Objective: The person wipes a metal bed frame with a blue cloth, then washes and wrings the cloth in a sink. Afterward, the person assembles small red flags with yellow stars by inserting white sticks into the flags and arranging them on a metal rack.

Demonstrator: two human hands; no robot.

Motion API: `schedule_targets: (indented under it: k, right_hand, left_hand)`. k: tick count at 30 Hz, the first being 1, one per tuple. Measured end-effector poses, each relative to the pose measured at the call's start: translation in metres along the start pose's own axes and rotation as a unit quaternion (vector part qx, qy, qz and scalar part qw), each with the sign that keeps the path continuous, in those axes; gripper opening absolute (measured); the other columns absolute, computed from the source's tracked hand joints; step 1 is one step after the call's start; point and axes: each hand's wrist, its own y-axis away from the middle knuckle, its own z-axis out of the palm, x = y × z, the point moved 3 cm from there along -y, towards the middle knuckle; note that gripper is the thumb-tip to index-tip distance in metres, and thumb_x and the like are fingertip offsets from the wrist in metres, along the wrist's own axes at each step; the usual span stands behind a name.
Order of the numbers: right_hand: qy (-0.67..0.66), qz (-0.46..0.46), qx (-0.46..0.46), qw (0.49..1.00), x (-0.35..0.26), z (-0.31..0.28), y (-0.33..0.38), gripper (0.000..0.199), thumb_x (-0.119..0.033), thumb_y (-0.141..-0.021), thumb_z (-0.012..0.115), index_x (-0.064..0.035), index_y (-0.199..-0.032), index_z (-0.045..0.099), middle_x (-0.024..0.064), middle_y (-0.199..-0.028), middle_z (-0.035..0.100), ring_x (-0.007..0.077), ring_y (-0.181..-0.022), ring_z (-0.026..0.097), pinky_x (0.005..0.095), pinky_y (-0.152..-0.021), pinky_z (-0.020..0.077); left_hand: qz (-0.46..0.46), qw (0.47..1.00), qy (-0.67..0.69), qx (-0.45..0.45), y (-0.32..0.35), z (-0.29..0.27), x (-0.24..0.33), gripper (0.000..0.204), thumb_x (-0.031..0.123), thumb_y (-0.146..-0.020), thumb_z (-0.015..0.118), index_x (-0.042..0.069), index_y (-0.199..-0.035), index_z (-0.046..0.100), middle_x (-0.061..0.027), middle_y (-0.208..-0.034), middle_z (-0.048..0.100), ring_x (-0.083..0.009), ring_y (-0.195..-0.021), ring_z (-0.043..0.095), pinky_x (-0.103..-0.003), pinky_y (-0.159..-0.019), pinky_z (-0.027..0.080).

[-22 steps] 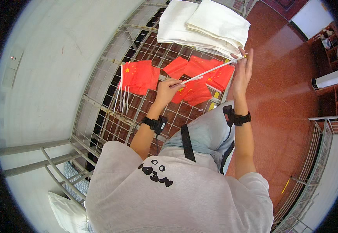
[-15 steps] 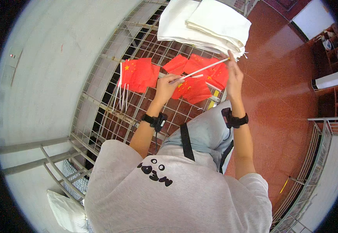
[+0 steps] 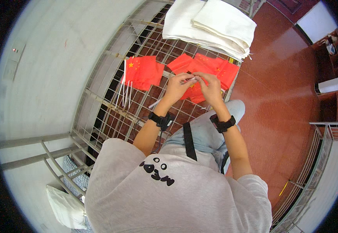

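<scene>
My left hand (image 3: 176, 88) is closed round a thin white stick (image 3: 154, 104), whose lower end sticks out beside my left wrist. Its other end lies between both sets of fingertips. My right hand (image 3: 211, 89) pinches there, its thumb and fingers pressed together against that end. Beneath and beyond my hands, several small red flags (image 3: 227, 73) with yellow stars lie spread out and overlapping. To the left rests a neat stack of red flags (image 3: 145, 73) on white sticks, the sticks pointing toward me.
Everything lies on a metal wire-grid bed frame (image 3: 114, 87). Folded white cloths (image 3: 225, 27) are piled at its far end. A pale wall (image 3: 52, 77) runs along the left, and the reddish-brown floor (image 3: 277, 97) along the right. Metal rails (image 3: 37, 145) stand at lower left.
My right hand has come left and down from the stick's far end to meet my left fingertips. The stick has slid back through my left hand, past the wrist.
</scene>
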Motion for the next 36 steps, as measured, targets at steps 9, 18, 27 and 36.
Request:
schedule_targets:
  k: [9,18,27,36]
  right_hand:
    - [-0.106,0.104,0.135,0.980,0.036,-0.021,-0.017,0.022,-0.015,-0.086,0.060,0.0032,-0.096,0.064,0.0120,-0.092,0.067,0.0162,-0.086,0.062,0.0277,-0.079,0.0465]
    - [-0.162,0.118,0.104,0.974,0.047,0.002,-0.025,0.037,-0.019,-0.091,0.052,-0.0016,-0.123,0.048,0.0128,-0.115,0.058,0.0190,-0.105,0.055,0.0308,-0.089,0.0421]
    - [-0.207,0.189,0.058,0.958,0.089,0.008,-0.011,0.036,-0.016,-0.091,0.050,-0.0002,-0.123,0.048,0.0135,-0.115,0.058,0.0195,-0.108,0.053,0.0303,-0.093,0.0385]
    - [-0.191,0.243,0.052,0.950,0.124,0.013,0.004,0.030,-0.011,-0.087,0.052,-0.0033,-0.116,0.056,0.0075,-0.108,0.060,0.0124,-0.084,0.057,0.0242,-0.070,0.0439]
  left_hand:
    - [-0.071,0.993,-0.097,-0.003,0.023,-0.063,-0.061,0.024,0.015,-0.083,0.064,0.001,-0.102,0.064,-0.0103,-0.090,0.067,-0.0149,-0.083,0.062,-0.027,-0.074,0.047]
    - [-0.167,0.952,-0.159,0.203,0.053,-0.163,-0.098,0.025,0.018,-0.082,0.065,0.000,-0.099,0.065,-0.0131,-0.088,0.067,-0.0176,-0.082,0.063,-0.029,-0.073,0.048]
    - [-0.265,0.819,-0.383,0.334,0.085,-0.195,-0.175,0.029,0.015,-0.082,0.055,0.002,-0.107,0.060,-0.0202,-0.105,0.060,-0.0369,-0.096,0.056,-0.043,-0.082,0.045]
    - [-0.036,0.910,-0.399,0.104,0.009,-0.049,-0.142,0.033,0.014,-0.080,0.056,0.000,-0.110,0.052,-0.0214,-0.111,0.052,-0.0392,-0.110,0.045,-0.044,-0.091,0.038]
